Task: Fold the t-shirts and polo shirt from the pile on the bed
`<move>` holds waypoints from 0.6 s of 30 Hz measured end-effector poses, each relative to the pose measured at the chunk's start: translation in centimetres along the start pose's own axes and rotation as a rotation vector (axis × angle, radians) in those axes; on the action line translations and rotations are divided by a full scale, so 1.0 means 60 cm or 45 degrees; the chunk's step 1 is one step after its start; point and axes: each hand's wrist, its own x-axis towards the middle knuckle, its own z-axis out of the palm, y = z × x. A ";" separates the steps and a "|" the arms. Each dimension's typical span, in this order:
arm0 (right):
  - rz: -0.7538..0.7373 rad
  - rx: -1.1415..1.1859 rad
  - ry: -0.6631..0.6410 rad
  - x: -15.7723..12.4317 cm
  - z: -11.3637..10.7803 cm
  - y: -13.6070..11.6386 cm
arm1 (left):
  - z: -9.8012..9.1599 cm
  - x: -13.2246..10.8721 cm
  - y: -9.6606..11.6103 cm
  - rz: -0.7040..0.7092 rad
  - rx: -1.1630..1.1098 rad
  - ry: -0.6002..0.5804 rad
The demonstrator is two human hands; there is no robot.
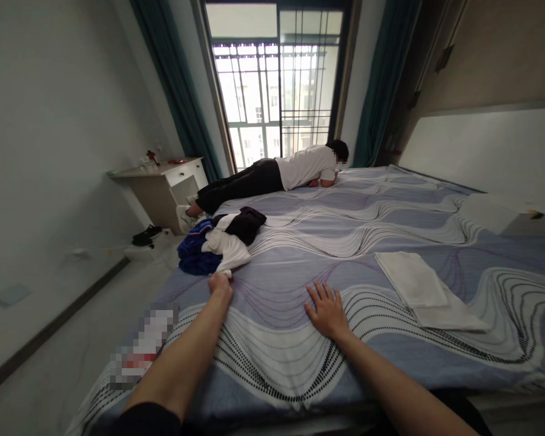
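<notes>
My left hand [220, 287] is closed on the lower edge of a white garment [229, 249], at the near side of a clothes pile on the bed. Blue clothing [197, 254] and a black garment [245, 225] lie bunched against the white one. My right hand [326, 310] rests flat on the patterned bedsheet [281, 357], fingers spread, with nothing in it. To its right lies a folded white cloth [413, 281], apart from the hand; its exact kind I cannot tell.
Across the far side of the bed lies a person [272, 175] in a white top. A blurred-out packet [145, 345] sits at the bed's left edge. Beyond are a small desk [158, 175], dark shoes [146, 235] on the left, and a white headboard [490, 151] on the right.
</notes>
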 end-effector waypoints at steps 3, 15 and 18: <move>0.005 -0.018 -0.008 -0.001 -0.002 0.000 | 0.005 0.046 0.079 -0.096 -0.374 0.014; -0.121 0.109 0.080 -0.009 -0.003 0.012 | 0.072 -0.348 -0.013 -0.058 -0.525 -1.012; -0.378 0.175 0.073 -0.018 -0.011 0.019 | 0.067 -0.371 -0.038 0.275 -0.085 -1.238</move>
